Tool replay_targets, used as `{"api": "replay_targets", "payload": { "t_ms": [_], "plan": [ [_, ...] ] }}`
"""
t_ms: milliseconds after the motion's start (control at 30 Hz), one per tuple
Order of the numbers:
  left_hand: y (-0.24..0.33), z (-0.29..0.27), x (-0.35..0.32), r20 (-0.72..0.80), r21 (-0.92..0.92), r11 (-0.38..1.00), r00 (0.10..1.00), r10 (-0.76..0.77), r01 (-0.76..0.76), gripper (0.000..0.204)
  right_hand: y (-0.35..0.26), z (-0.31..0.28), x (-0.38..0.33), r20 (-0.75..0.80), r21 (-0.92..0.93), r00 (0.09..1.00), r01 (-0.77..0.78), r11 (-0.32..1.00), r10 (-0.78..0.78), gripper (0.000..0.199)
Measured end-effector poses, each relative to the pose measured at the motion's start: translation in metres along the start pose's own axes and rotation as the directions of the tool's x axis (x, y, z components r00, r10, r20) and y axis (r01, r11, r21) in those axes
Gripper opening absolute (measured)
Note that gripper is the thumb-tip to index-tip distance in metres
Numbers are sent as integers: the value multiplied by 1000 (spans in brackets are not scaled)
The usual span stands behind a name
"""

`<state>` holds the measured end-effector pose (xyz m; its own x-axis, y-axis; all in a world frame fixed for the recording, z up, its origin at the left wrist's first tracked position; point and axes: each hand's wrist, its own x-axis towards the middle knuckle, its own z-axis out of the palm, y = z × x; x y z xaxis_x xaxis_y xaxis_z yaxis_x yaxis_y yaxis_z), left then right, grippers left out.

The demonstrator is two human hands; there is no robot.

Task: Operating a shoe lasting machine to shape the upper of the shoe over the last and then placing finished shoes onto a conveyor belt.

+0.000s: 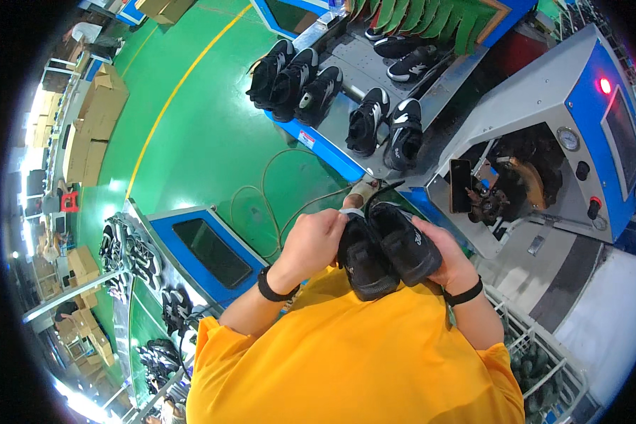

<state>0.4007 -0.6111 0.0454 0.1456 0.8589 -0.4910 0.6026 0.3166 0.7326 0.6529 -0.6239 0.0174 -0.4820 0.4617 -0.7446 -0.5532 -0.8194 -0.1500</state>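
Observation:
Two black sneakers, a left one [364, 263] and a right one [405, 244], are held side by side close to my yellow shirt. My left hand [314, 240] is closed on the first shoe near its far end, thumb and fingers pinching its edge. Along the outer side of the second shoe, my right hand [442, 256] wraps its fingers, partly hidden beneath it. Black bands circle both my wrists. Just beyond stand two more black-and-white sneakers, one [368, 121] beside another [403, 134], on a metal surface.
Several sneakers [285, 81] line the conveyor's [353, 71] left edge, under green strips [431, 21] at its opening. On the right stands a grey-and-blue machine [530, 134] with a gauge and red light. A hose [265, 194] lies on the green floor. Cartons [95, 127] stand far left.

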Motion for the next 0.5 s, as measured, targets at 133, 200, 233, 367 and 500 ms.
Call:
{"api": "replay_targets", "payload": {
  "t_ms": [133, 200, 233, 367, 500],
  "plan": [
    [-2, -7, -18, 87, -213, 976, 996, -16, 34, 27, 1, 2, -1, -14, -46, 999, 35, 998, -36, 36],
    [-7, -11, -22, 60, -149, 977, 985, 162, -152, 25, 1, 7, -5, -25, -59, 998, 54, 997, -55, 37],
    [-9, -10, -20, 24, -115, 981, 987, 159, -155, 24, 0, 12, -7, -44, -83, 997, 57, 995, -60, 36],
    [-8, -9, -12, -95, -37, 982, 979, 181, -185, 22, -3, 17, -7, -62, -143, 997, 29, 989, -38, 37],
    [-9, -7, -14, -134, -125, 984, 985, 107, -124, 25, -8, 29, -12, -119, -157, 992, 14, 987, -33, 37]
  ]
}}
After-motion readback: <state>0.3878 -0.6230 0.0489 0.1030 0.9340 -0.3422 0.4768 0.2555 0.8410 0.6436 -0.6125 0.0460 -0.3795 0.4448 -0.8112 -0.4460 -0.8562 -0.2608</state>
